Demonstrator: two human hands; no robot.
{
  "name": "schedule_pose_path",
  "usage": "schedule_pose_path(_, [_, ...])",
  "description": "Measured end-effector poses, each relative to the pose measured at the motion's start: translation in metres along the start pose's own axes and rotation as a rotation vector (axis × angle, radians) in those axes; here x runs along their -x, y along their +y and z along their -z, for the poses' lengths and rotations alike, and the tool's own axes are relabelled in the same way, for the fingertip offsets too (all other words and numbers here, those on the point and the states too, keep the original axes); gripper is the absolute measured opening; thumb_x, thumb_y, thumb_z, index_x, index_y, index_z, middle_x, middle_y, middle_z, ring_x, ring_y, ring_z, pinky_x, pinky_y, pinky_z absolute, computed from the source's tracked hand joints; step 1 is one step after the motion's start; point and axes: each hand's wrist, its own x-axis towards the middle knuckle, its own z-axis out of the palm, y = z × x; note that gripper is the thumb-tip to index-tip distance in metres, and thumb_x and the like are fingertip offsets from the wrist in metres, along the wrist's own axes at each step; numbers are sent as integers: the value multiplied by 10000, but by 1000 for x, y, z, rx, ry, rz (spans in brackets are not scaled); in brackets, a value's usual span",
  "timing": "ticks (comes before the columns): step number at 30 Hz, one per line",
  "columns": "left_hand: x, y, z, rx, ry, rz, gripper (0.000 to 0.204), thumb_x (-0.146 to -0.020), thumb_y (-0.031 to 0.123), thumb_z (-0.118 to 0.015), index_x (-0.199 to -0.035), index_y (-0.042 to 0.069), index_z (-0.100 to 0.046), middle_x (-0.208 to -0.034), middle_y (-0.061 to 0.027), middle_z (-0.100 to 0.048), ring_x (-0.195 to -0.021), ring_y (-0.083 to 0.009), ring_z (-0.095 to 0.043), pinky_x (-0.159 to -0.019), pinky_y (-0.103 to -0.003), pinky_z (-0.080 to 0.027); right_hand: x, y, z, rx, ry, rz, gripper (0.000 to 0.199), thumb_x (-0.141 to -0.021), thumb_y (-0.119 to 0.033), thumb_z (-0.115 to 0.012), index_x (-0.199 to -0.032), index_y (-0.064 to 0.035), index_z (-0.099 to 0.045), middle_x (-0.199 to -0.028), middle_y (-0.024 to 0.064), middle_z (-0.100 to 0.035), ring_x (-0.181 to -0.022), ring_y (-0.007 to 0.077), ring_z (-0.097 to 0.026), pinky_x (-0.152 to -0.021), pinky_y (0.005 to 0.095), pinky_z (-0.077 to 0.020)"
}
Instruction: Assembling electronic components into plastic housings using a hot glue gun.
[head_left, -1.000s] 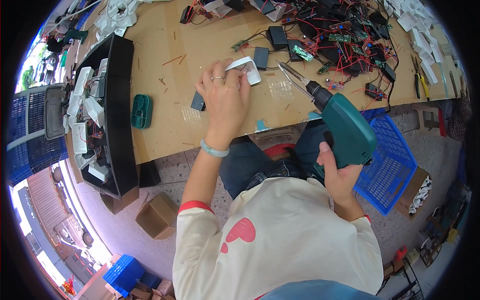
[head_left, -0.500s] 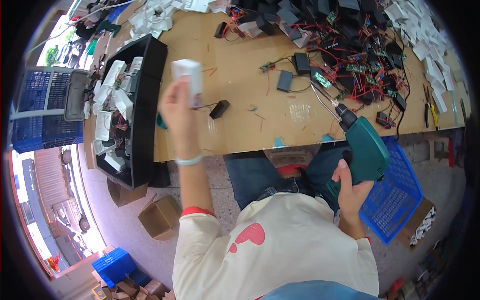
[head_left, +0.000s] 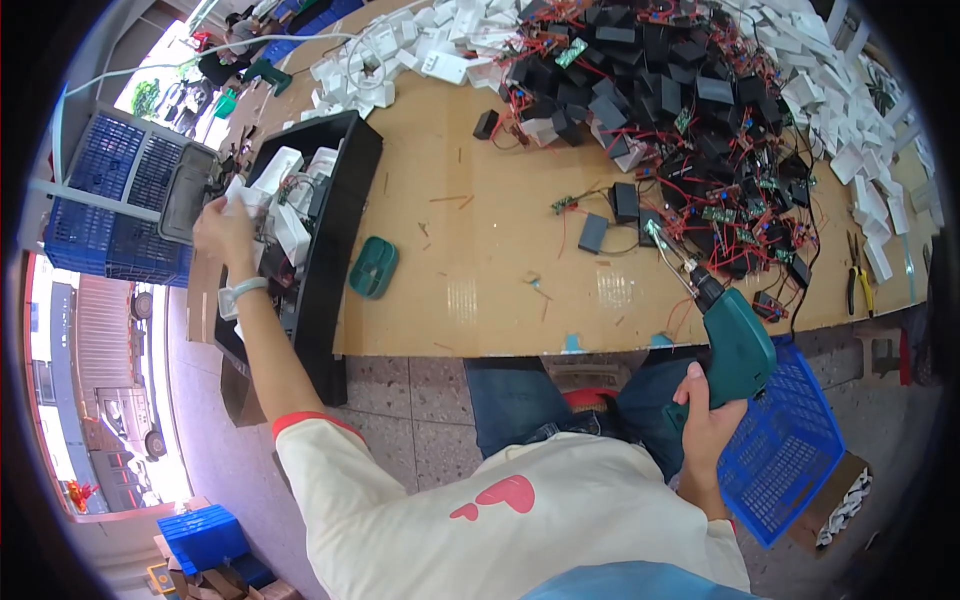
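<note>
My left hand is at the far left, over the long black bin, its fingers closed on a white plastic case. Part of that case is hidden by the hand. Several similar white cases with wires and dark parts lie in the bin below. My right hand grips the handle of a green power drill at the table's front edge. The drill's long metal bit points up and left toward the loose black boxes.
A heap of black boxes with red wires and green circuit boards covers the back right. White cases line the back. A small green tray sits beside the bin. Pliers lie at right; a blue basket stands below.
My left hand has carried the white case and the attached black box leftward from the table to the bin, uncovering the green tray. My right hand still holds the drill.
</note>
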Motion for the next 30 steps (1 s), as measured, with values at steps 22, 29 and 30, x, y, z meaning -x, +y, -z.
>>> schedule_pose_path(22, [-89, 506, -252, 757, -960, -594, 668, -913, 611, -506, -1448, 211, -531, -1527, -193, -434, -1346, -416, -463, -1122, -406, -372, -86, -24, 10, 79, 690, 179, 358, -981, -99, -579, -1292, 59, -498, -658, 26, -425, -558, 117, -417, -530, 298, -380])
schedule_pose_path(29, [-54, 436, -202, 934, -826, -632, 450, -931, 376, -523, -1293, 147, -660, -1126, -197, -711, -1037, -345, -672, -927, -409, -505, -84, -21, 19, -19, 614, 208, 325, -984, -98, -573, -1269, 48, -519, -701, 12, -417, -584, 106, -412, -549, 273, -372])
schedule_pose_path(30, [-49, 422, -200, 884, -907, -752, 414, -917, 359, -541, -1219, 114, -683, -1082, -203, -712, -999, -350, -677, -893, -420, -515, -82, -23, 15, -56, 602, 210, 310, -983, -91, -572, -1256, 49, -524, -710, 9, -421, -588, 106, -416, -557, 266, -373])
